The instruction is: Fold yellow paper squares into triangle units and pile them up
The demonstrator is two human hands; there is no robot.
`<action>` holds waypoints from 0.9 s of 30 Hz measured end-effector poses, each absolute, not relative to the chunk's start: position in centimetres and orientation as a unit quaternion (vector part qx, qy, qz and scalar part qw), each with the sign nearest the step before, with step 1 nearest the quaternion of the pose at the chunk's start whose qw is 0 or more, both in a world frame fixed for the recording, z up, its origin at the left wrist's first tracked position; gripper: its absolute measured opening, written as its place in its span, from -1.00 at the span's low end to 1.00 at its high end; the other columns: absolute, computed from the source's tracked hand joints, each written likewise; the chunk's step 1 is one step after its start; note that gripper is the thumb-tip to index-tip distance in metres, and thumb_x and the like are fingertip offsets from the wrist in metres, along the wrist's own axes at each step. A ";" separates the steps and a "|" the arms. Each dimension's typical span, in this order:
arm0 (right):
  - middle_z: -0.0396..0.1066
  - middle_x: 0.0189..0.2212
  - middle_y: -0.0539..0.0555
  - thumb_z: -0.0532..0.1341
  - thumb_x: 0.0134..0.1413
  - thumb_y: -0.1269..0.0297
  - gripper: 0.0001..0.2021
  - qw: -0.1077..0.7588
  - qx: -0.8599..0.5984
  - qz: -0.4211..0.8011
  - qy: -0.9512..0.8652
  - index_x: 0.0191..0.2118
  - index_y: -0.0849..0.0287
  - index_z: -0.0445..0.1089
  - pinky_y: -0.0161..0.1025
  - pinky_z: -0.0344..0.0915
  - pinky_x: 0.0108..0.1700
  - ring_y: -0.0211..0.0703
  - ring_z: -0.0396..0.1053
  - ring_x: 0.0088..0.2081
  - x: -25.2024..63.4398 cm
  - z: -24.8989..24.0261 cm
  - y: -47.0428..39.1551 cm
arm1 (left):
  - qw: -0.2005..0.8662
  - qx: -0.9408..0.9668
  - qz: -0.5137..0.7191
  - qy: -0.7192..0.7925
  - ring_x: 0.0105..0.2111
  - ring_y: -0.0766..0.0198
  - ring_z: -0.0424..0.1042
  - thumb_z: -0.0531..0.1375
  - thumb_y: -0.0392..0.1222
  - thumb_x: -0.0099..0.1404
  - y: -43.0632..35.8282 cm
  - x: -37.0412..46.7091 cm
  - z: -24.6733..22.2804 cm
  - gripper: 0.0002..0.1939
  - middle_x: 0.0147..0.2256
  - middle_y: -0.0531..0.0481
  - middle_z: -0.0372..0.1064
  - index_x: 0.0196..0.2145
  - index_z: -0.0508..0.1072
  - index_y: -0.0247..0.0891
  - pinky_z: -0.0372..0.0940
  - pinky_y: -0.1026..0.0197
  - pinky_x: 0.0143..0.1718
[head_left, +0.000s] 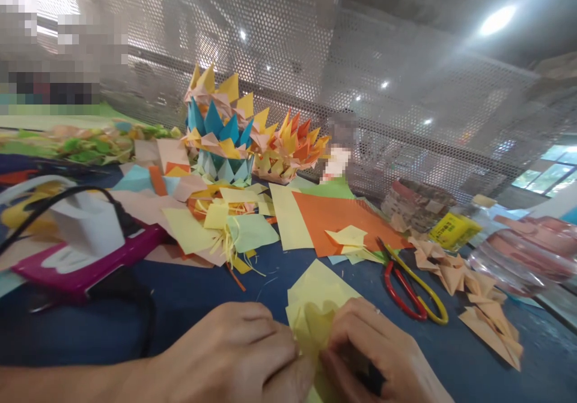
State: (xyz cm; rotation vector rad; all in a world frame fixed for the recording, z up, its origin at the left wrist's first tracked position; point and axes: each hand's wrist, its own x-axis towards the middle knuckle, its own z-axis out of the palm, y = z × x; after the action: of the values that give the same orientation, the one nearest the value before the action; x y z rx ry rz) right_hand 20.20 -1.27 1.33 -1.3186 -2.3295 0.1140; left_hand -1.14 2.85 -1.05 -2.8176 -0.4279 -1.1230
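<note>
Low in the head view, my left hand [238, 355] is closed on a pale yellow sheet of paper [319, 322] from the left side. My right hand [378, 355] pinches the same paper from the right, thumb and fingers pressed together. Under and beyond it lie more pale yellow sheets [318, 280] on the dark blue table. The paper's lower part is partly hidden by my fingers, so its folds are hard to make out. Right of my right hand lie scissors [415, 289] with one red and one yellow handle.
Folded peach paper pieces [469, 295] and a clear pink container [532, 247] are at the right. Orange sheets [342, 217] and paper scraps [220, 223] spread across the middle. Folded-paper crowns [225, 127] stand behind. A magenta device [85, 265] with black cables sits left.
</note>
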 end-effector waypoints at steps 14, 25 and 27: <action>0.33 -0.46 0.01 0.09 0.15 0.47 -0.82 0.225 -0.479 0.026 -0.848 -0.46 0.13 0.26 -0.43 0.24 -0.48 -0.24 0.35 -0.36 20.3 1.3 -1.2 | 0.007 -0.929 -0.344 -0.137 -0.45 0.26 0.48 -0.09 -0.46 0.33 3.2 -1.1 -2.1 -0.67 -0.44 0.02 0.46 -0.24 0.45 -0.28 0.36 0.26 -0.37; 0.31 -0.46 0.02 0.10 0.14 0.49 -0.81 0.221 -0.485 0.028 -0.846 -0.47 0.13 0.25 -0.41 0.22 -0.49 -0.22 0.33 -0.35 20.1 1.2 -1.2 | -0.046 -0.943 -0.296 -0.141 -0.43 0.25 0.44 0.03 -0.41 0.30 3.5 -0.9 -2.3 -0.85 -0.41 0.06 0.43 -0.32 0.37 -0.27 0.33 0.27 -0.38; 0.30 -0.46 0.01 0.12 0.13 0.47 -0.83 0.220 -0.494 0.017 -0.841 -0.47 0.13 0.25 -0.39 0.25 -0.47 -0.20 0.33 -0.35 20.2 1.2 -1.2 | -0.064 -0.939 -0.303 -0.147 -0.42 0.27 0.45 0.03 -0.39 0.34 3.5 -0.9 -2.4 -0.85 -0.40 0.06 0.43 -0.31 0.37 -0.26 0.34 0.29 -0.33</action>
State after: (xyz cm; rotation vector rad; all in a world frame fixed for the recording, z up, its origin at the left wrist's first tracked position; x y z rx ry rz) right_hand 20.17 -1.22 1.17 -1.3670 -2.3247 0.0473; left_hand -0.92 3.47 -2.36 -3.0771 -0.4809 -0.9931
